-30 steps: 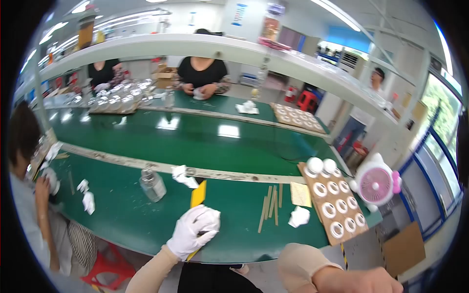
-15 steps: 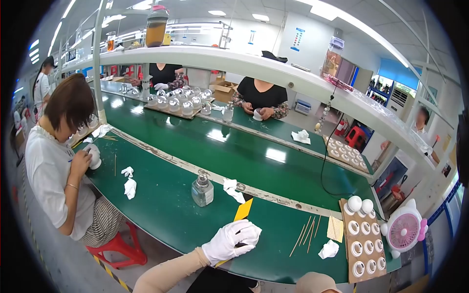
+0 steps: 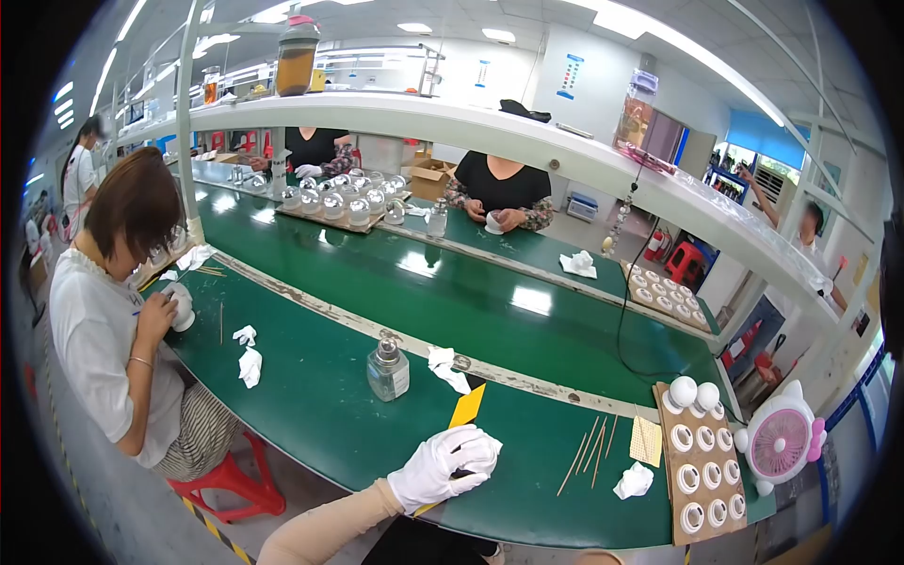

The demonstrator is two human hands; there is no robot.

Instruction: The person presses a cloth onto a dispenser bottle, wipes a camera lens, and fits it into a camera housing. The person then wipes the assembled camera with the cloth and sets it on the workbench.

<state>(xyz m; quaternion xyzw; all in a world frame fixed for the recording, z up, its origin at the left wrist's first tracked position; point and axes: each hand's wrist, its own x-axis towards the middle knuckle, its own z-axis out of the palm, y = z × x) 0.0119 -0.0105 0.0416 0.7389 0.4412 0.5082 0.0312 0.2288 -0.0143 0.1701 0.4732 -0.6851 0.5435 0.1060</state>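
Observation:
My left hand (image 3: 443, 468), in a white glove, rests at the table's front edge. Its fingers are curled round a white object (image 3: 485, 450), mostly hidden by the glove. A yellow strip (image 3: 467, 406) sticks out beyond the hand and shows again below it. Behind the hand stand a glass bottle with a metal top (image 3: 387, 370) and a crumpled white tissue (image 3: 448, 368). My right hand is out of the frame; only a bit of sleeve shows at the bottom edge.
Thin sticks (image 3: 593, 452), a tissue (image 3: 634, 481), a yellow cloth (image 3: 646, 442) and a board of white rings (image 3: 667, 452) lie right, beside a pink fan (image 3: 781, 443). A co-worker (image 3: 122, 311) sits left; another works across the green table (image 3: 311, 395).
The view has swung left and up since a second ago. My right hand and forearm have dropped out at the bottom. My left hand keeps its grip.

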